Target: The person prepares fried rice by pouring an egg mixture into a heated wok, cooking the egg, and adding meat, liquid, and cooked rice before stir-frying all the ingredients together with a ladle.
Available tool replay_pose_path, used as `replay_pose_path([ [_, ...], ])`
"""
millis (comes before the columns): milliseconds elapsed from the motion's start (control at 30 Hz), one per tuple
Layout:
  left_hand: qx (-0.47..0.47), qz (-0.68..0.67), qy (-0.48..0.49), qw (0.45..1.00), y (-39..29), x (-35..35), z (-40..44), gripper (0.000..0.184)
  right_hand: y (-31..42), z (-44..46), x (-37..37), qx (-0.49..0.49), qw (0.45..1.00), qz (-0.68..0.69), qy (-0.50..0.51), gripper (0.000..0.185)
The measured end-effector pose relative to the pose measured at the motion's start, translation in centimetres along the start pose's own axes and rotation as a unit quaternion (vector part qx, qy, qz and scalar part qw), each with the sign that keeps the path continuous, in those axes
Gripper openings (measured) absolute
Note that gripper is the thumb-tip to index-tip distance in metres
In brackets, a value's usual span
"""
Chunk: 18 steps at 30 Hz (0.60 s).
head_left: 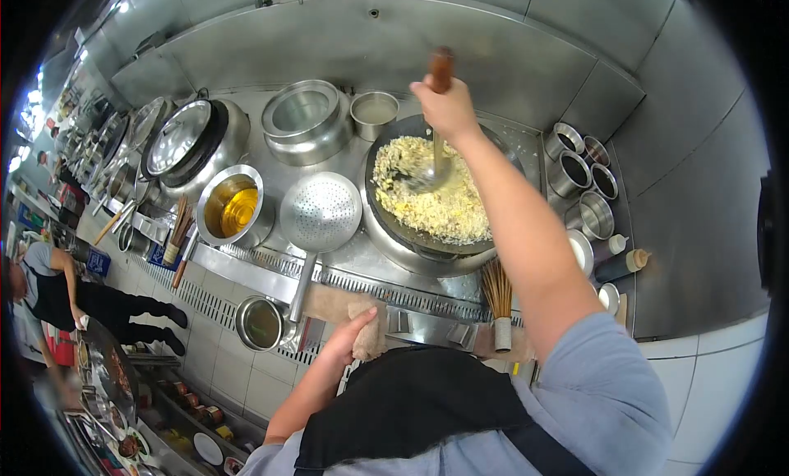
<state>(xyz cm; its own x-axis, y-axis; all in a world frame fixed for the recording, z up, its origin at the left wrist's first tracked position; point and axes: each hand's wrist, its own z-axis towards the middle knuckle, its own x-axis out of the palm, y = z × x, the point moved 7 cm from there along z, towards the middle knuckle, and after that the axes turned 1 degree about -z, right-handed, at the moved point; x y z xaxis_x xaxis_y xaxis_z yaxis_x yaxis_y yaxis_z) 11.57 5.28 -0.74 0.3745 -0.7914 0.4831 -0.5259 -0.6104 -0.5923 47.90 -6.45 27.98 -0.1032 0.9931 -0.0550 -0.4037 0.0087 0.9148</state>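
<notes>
My right hand (448, 106) is closed round the wooden handle (441, 69) of a ladle. The ladle's metal bowl (427, 179), a little blurred, rests in yellow and white fried rice (448, 209) inside a large dark wok (399, 223). Lower down, at the stove's front edge, my left hand (349, 338) is closed on a folded beige cloth (371, 332). A perforated strainer (320, 211) lies left of the wok, its handle pointing toward the front edge.
A pot of yellow oil (238, 211), a large steel pot (304, 135) and a lidded pot (182, 135) stand left. A bamboo brush (497, 291) lies at the front. Metal containers (569, 174) and bottles (620, 265) stand right. A co-worker (62, 287) is far left.
</notes>
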Motion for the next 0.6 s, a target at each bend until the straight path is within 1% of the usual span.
replay_pose_path([
  [67,0.0,0.025,0.003,1.0,-0.4,0.3,-0.2,0.059,2.5,1.3,1.9,-0.016,0.991,-0.082,0.101,0.031],
  [133,0.019,0.02,0.004,1.0,-1.2,0.2,-0.4,0.058,6.5,0.6,0.7,0.045,0.989,-0.017,0.141,0.028],
  [167,0.035,0.009,0.001,0.999,-1.1,-0.1,-0.5,0.058,9.5,-1.0,-0.4,0.036,0.982,0.037,0.18,0.027],
  [200,0.031,0.002,-0.002,1.0,-0.5,-0.8,-0.3,0.058,11.1,-2.8,-1.0,0.031,0.971,0.091,0.22,0.025],
  [267,-0.021,-0.012,-0.001,1.0,1.0,-2.3,0.4,0.057,7.3,-5.1,-1.9,0.026,0.993,0.056,0.102,0.027],
  [300,-0.021,-0.009,0.003,1.0,0.9,-2.1,0.2,0.057,1.3,-4.9,-1.7,-0.024,0.998,-0.058,0.0,0.028],
  [333,-0.024,0.009,0.003,1.0,0.9,-1.8,-0.2,0.059,-0.3,-4.9,-2.3,-0.028,0.995,-0.078,-0.055,0.03],
  [367,-0.024,0.027,0.004,0.999,0.9,-1.5,-0.3,0.061,-1.3,-2.7,-2.7,-0.035,0.998,-0.045,-0.041,0.026],
  [400,-0.028,0.034,0.008,0.999,1.1,-1.4,-0.4,0.061,-1.9,-1.1,-3.6,-0.038,0.999,-0.011,-0.029,0.027],
  [433,-0.018,0.037,0.009,0.999,1.0,-1.4,-0.5,0.06,-0.2,-1.3,-4.5,0.004,0.998,0.058,-0.01,0.027],
  [467,-0.005,0.036,0.011,0.999,0.6,-1.2,-0.2,0.059,3.6,-1.4,-5.1,0.043,0.991,0.127,0.014,0.027],
  [500,-0.005,0.034,0.013,0.999,0.2,-1.1,0.1,0.059,7.3,-2.3,-6.2,0.039,0.989,0.143,0.013,0.028],
  [533,-0.01,0.024,0.018,0.999,0.1,-1.2,0.0,0.058,10.1,-3.5,-7.6,0.003,0.991,0.131,0.022,0.029],
  [600,-0.019,0.016,0.018,1.0,0.4,-1.3,-0.2,0.058,11.8,-7.2,-10.6,-0.018,0.985,0.161,0.052,0.028],
])
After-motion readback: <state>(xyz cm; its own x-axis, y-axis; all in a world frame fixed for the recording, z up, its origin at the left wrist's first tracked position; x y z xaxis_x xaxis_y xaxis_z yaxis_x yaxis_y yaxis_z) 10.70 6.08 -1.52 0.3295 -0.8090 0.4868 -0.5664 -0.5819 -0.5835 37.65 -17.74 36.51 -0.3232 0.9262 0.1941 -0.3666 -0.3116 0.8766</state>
